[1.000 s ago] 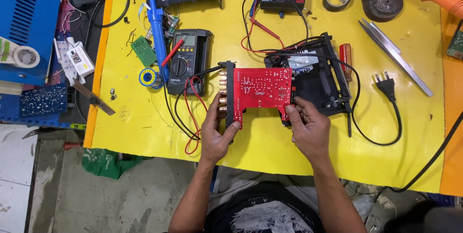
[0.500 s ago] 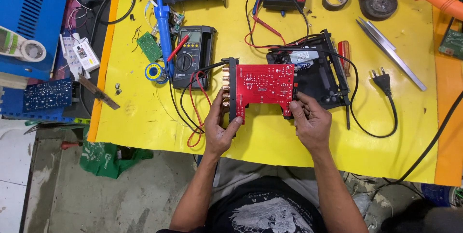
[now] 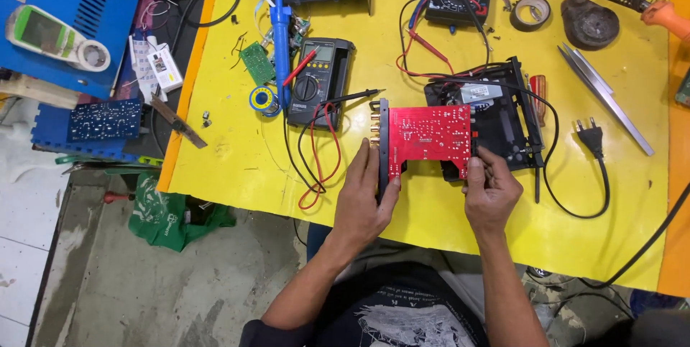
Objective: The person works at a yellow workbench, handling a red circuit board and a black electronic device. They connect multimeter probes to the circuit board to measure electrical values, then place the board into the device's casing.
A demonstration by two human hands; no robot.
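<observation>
Left hand [image 3: 363,200] clamped on black front panel edge of red circuit board [image 3: 430,139], thumb and fingers wrapped round left side. Right hand [image 3: 490,192] pinching board's lower right corner, fingers curled shut on it. Board held flat just above yellow table [image 3: 237,167], near front edge, partly over black chassis [image 3: 503,121]. Black multimeter [image 3: 320,81] with red and black leads just left of board. Solder spool [image 3: 264,99] and blue soldering iron [image 3: 280,31] further left. Tweezers [image 3: 604,95], plug [image 3: 593,135] off right.

Black multimeter [image 3: 318,81] w/ red probe, solder spool [image 3: 264,99], tape roll [image 3: 532,12], tweezers [image 3: 605,97], plug [image 3: 593,136].
</observation>
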